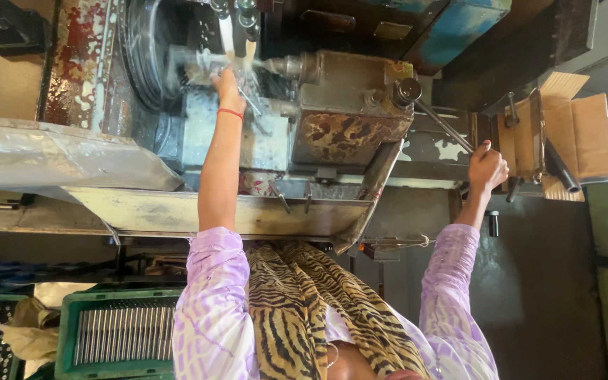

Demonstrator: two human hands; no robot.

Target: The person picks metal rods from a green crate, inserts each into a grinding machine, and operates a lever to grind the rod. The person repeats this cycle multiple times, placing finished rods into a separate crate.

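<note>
My left hand (pixel 226 81), with a red band at the wrist, reaches into the wet chuck area (pixel 177 63) of an old lathe. Its fingers are closed on a small pale workpiece (pixel 209 70), blurred by splashing coolant. My right hand (pixel 487 167) is clenched around the end of a long metal lever (pixel 441 123) that runs from a round knob (pixel 407 91) on the rusty machine housing (pixel 346 105). Both arms wear lilac patterned sleeves, and a tiger-striped scarf (pixel 304 302) hangs between them.
A green plastic crate (pixel 117 338) at lower left holds several thin metal rods laid side by side. A metal chip tray (pixel 248 214) runs under the lathe. An open cardboard box (pixel 571 134) sits at right beside a dark bar.
</note>
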